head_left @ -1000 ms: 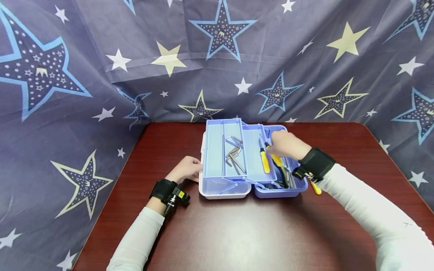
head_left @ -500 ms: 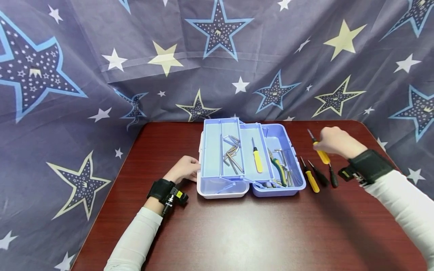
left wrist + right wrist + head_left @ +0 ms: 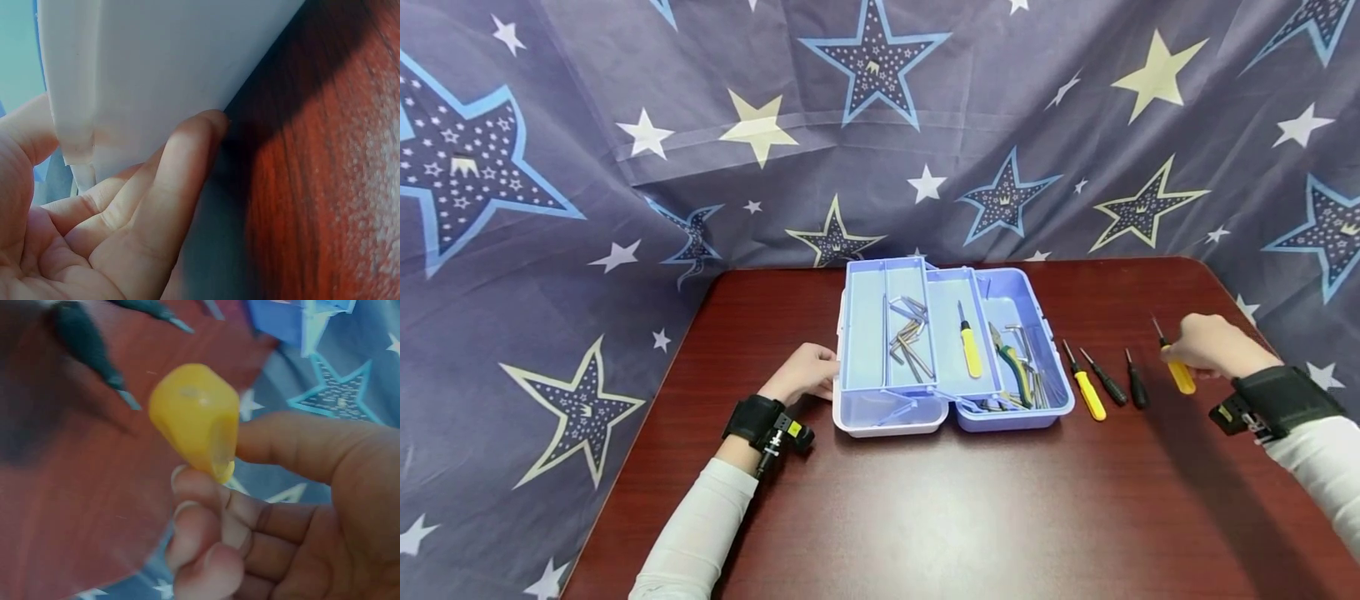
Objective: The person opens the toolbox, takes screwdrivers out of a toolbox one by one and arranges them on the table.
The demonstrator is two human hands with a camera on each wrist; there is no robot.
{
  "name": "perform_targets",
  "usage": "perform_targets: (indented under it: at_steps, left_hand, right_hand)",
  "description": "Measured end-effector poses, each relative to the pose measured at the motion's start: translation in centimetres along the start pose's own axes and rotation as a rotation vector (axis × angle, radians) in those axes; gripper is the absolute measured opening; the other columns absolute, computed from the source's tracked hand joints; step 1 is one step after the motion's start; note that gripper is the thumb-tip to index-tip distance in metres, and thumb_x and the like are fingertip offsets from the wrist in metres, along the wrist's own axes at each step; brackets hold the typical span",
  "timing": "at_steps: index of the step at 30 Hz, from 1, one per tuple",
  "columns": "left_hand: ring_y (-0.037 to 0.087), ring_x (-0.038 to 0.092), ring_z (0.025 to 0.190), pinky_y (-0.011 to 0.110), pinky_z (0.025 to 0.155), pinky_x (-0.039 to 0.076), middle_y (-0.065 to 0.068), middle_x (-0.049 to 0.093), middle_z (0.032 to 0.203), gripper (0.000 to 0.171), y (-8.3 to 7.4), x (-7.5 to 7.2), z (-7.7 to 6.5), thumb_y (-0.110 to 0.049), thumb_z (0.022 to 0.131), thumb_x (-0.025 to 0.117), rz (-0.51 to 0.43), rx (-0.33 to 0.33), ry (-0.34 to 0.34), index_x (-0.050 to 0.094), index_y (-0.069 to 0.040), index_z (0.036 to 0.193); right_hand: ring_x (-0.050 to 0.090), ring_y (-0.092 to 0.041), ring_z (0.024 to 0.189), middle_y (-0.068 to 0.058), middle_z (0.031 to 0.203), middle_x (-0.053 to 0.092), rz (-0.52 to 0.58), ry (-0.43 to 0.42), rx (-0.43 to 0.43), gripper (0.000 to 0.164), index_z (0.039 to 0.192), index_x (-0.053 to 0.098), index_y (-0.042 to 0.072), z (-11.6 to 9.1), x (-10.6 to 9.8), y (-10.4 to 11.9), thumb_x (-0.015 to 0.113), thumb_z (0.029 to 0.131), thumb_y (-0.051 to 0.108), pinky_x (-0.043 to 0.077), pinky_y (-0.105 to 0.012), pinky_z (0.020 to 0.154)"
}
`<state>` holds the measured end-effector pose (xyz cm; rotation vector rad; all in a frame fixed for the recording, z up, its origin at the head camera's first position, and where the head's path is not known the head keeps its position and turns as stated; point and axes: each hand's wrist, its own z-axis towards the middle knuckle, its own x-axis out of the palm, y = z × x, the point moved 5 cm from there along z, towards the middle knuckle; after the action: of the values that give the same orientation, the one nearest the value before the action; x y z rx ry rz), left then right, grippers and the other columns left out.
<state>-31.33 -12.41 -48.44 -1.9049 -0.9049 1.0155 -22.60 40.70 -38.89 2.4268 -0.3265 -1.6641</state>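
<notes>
My right hand [image 3: 1213, 346] pinches a yellow-handled screwdriver [image 3: 1182, 379] between thumb and fingers, over the right part of the table. Its butt end [image 3: 194, 406] faces the camera in the right wrist view. Well to the left, my left hand [image 3: 803, 375] grips the white side of an opened toolbox [image 3: 891, 435]. In the left wrist view, the thumb hooks over the rim while the fingers [image 3: 181, 162] press against the outer wall. Another yellow screwdriver [image 3: 971, 354] lies in the box's middle tray, and hex keys [image 3: 912, 342] fill part of the upper tray.
Right of the toolbox lie a yellow screwdriver [image 3: 1090, 395] and two black ones, a longer [image 3: 1108, 385] and a shorter [image 3: 1138, 390]. Green-handled pliers [image 3: 1017, 375] and more metal keys sit in the blue bin [image 3: 1015, 423]. A star-patterned cloth [image 3: 970, 125] hangs behind the table.
My right hand has lifted a yellow screwdriver out of the toolbox and carried it right, past the black screwdrivers. My left hand has stayed on the box's side.
</notes>
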Motion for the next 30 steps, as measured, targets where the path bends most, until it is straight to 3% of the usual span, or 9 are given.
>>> perform_targets:
  at_steps: [8,13,23,30]
  left_hand:
    - [0.016,0.064,0.057,0.036,0.056,0.059,0.009,0.066,0.067,0.02,-0.1,0.0,-0.1,-0.011,0.085,0.058,-0.015,0.005,0.006,0.062,0.008,0.09]
    - [0.016,0.064,0.056,0.035,0.056,0.058,0.009,0.066,0.066,0.019,-0.1,0.0,-0.2,-0.011,0.085,0.057,-0.015,-0.006,0.003,0.063,0.007,0.09]
    - [0.017,0.065,0.057,0.036,0.058,0.059,0.009,0.066,0.067,0.019,0.1,0.0,0.0,-0.011,0.085,0.058,-0.015,-0.003,-0.002,0.062,0.006,0.089]
    - [0.017,0.065,0.058,0.037,0.059,0.059,0.009,0.066,0.068,0.019,0.0,-0.1,0.0,-0.012,0.085,0.059,-0.014,-0.003,0.002,0.062,0.007,0.09]
  right_hand:
    - [0.045,-0.011,0.041,0.002,0.046,0.046,0.109,0.082,0.048,0.03,0.055,0.056,0.006,0.6,5.0,-2.4,0.057,0.083,0.015,0.039,-0.022,0.039]
    - [0.046,-0.01,0.042,0.001,0.048,0.047,0.133,0.091,0.064,0.029,0.056,0.055,0.006,0.8,6.4,-2.8,0.055,0.085,0.012,0.041,-0.021,0.04]
    - [0.046,-0.01,0.042,0.001,0.048,0.048,0.133,0.115,0.085,0.031,0.056,0.055,0.007,0.4,5.6,-2.2,0.057,0.086,0.016,0.042,-0.022,0.041]
    - [0.047,-0.012,0.042,0.002,0.046,0.047,0.039,0.026,0.012,0.035,0.054,0.053,0.009,-0.1,2.1,-0.6,0.059,0.086,0.021,0.041,-0.027,0.045]
